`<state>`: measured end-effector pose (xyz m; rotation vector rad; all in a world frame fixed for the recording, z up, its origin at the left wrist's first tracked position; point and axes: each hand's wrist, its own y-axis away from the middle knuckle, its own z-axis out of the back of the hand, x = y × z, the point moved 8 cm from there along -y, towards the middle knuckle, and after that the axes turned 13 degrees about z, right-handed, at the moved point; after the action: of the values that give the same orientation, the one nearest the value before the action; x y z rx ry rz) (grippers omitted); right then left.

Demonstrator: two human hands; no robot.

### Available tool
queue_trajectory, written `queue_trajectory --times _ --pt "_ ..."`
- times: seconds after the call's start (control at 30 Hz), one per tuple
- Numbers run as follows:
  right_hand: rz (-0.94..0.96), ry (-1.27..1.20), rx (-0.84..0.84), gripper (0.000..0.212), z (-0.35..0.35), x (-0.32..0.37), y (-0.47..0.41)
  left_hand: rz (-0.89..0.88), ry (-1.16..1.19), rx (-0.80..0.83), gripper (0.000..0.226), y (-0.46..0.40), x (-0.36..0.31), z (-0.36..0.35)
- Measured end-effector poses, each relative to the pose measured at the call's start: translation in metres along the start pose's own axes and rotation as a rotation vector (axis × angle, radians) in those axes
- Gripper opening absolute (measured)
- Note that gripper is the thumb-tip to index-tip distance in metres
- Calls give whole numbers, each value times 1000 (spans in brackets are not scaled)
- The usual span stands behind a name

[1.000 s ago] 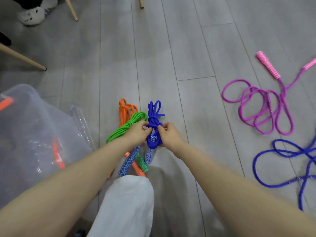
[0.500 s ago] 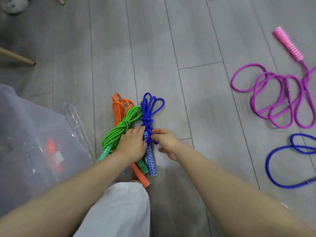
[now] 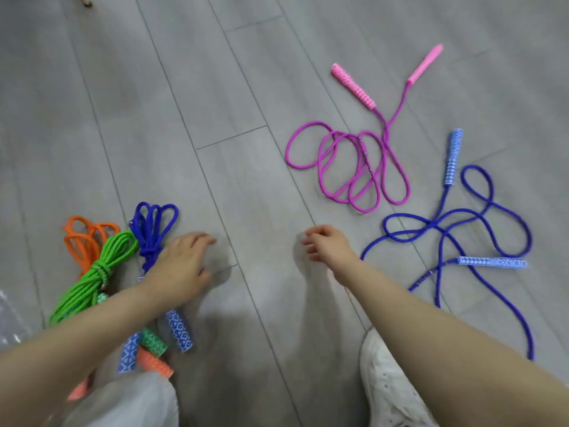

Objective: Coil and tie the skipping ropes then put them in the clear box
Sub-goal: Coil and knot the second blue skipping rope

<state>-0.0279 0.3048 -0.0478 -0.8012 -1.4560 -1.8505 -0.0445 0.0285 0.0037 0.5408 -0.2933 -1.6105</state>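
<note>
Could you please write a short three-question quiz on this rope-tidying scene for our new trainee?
1. True or false: the pink rope lies loose and untied on the floor.
2. How many tied bundles lie by the left hand? A) one B) three C) five
3. Which loose rope lies nearest the right hand?

Key
1. True; its loops are spread out and both handles lie free.
2. B: the orange bundle, the green bundle and the blue bundle.
3. The loose blue rope, just to that hand's right; neither hand holds anything.
</note>
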Motion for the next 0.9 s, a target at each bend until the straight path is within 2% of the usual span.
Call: queue_trajectory --times 0.17,0.27,0.33,0.4,0.47,0.53,0.6,0.7,0.8,0.9 --pt "122 339 -245 16 144 10 -24 -210 -249 77 75 -43 -100 20" --pt "75 562 -361 29 223 3 -19 -244 -370 103 56 -74 -159 24" --pt "16 659 -400 30 265 -14 -12 -265 -357 119 48 -91 -201 20" --pt "-14 786 -357 31 293 -38 -4 -286 -303 124 46 -96 -240 12" --pt "-15 947 -209 34 308 -65 2 -310 -269 124 45 -90 -272 -2" --pt "3 1076 -40 43 312 -85 8 -362 -297 154 44 -77 -297 -19" --pt "14 1130 29 47 316 -98 10 -435 -378 189 44 -62 -315 -38" --pt "-22 1233 44 36 322 -100 12 -483 -420 232 43 -43 -325 -52" --pt "-79 1335 151 25 320 -101 12 -520 -402 250 41 -27 -319 -52" --pt "-122 1293 248 27 315 -96 16 -510 -440 277 40 -17 -295 -41"
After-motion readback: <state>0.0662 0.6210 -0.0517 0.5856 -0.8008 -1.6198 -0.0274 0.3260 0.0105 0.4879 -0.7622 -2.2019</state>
